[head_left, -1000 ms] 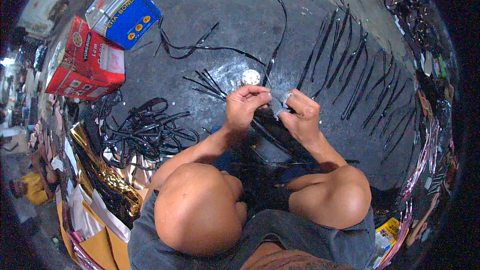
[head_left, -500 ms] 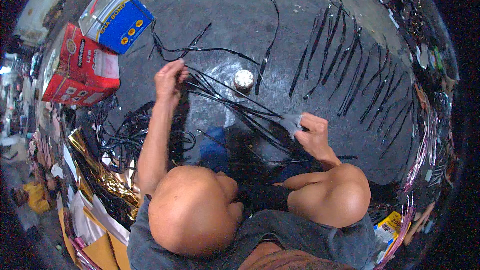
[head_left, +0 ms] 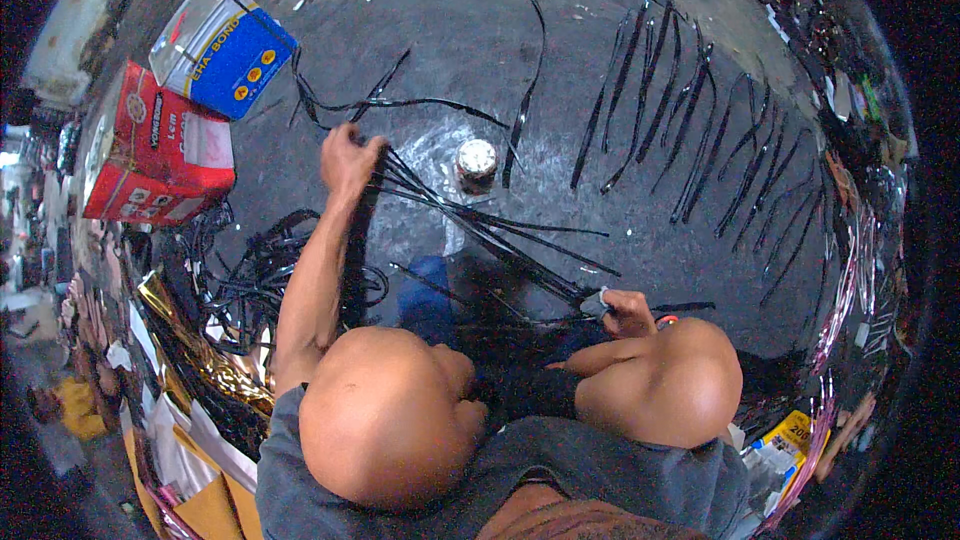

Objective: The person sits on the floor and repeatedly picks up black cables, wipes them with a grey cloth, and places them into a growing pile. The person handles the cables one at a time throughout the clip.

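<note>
My left hand (head_left: 350,158) is closed at the far end of several thin black strips (head_left: 460,212), which fan out from it toward the lower right. Closed on a small grey cloth (head_left: 596,302), my right hand (head_left: 628,314) is low by my right knee. The cloth touches the near end of some strips, while two others end free on the floor. A round can with a whitish top (head_left: 476,162) stands just beyond the strips.
Many black strips (head_left: 690,130) lie in a slanted row at the right. A blue-and-white box (head_left: 225,50) and a red box (head_left: 160,150) stand at the left. Tangled black strips (head_left: 270,270) and gold foil (head_left: 205,345) lie beside my left arm.
My right hand with the grey cloth has moved down and toward me, off the upper strips, which now lie loose. My left hand has turned slightly and stays at the far ends.
</note>
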Demonstrator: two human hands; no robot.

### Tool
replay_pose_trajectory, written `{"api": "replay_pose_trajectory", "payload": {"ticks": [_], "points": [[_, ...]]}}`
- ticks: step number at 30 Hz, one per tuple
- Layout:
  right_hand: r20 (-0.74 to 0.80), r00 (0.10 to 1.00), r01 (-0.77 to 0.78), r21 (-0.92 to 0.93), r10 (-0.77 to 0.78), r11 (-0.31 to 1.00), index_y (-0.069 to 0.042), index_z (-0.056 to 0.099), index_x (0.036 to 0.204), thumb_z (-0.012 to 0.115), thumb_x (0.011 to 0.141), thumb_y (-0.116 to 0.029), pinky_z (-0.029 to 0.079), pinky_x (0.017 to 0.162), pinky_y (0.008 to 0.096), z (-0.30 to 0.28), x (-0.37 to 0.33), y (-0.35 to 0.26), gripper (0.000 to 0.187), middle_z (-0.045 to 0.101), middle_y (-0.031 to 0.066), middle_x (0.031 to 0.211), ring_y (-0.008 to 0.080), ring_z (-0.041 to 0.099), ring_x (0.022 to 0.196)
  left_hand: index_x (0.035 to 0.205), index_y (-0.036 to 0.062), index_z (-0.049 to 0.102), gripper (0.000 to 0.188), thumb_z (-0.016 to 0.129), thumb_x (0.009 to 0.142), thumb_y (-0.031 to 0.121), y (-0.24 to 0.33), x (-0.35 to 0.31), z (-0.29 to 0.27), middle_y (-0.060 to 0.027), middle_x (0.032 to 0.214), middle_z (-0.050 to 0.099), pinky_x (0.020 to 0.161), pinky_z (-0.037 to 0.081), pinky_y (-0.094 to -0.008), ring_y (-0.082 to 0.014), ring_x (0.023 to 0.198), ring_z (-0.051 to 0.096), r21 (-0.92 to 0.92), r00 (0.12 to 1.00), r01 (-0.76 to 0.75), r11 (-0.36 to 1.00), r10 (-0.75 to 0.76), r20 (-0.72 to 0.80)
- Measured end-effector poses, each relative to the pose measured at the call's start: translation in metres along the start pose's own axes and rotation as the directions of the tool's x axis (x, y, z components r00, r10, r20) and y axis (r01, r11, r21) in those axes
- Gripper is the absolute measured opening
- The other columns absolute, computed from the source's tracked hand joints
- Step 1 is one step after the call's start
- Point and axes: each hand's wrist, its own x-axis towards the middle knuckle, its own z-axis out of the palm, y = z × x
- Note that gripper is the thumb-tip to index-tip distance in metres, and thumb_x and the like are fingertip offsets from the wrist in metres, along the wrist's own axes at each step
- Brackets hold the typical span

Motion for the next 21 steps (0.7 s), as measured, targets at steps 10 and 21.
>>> {"api": "replay_pose_trajectory", "payload": {"ticks": [10, 21], "points": [[0.042, 0.997, -0.057, -0.126, 0.063, 0.990, -0.003, 0.063, 0.096, 0.065, 0.071, -0.012, 0.049, 0.068, 0.0417, 0.003, 0.006, -0.001, 0.027, 0.062, 0.0177, 0.086, 0.0377, 0.061, 0.079, 0.092, 0.0062, 0.065, 0.019, 0.063, 0.074, 0.012, 0.116, 0.028, 0.098, -0.0110, 0.097, 0.056, 0.078, 0.052, -0.0397, -0.0292, 0.097, 0.056, -0.082, 0.528, -0.831, 0.550, 0.827, 0.194], [0.017, 0.994, -0.107, 0.001, 0.107, 0.994, -0.004, 0.063, 0.102, 0.068, 0.077, -0.016, 0.052, 0.079, 0.0418, 0.003, 0.019, 0.007, 0.028, 0.065, 0.0177, 0.099, 0.0362, 0.064, 0.092, 0.084, 0.0092, 0.067, 0.009, 0.064, 0.075, 0.012, 0.175, 0.111, 0.002, -0.0124, 0.083, 0.061, 0.064, 0.049, -0.0392, -0.0277, 0.076, 0.061, -0.158, 0.658, -0.718, 0.678, 0.587, -0.472]]}}
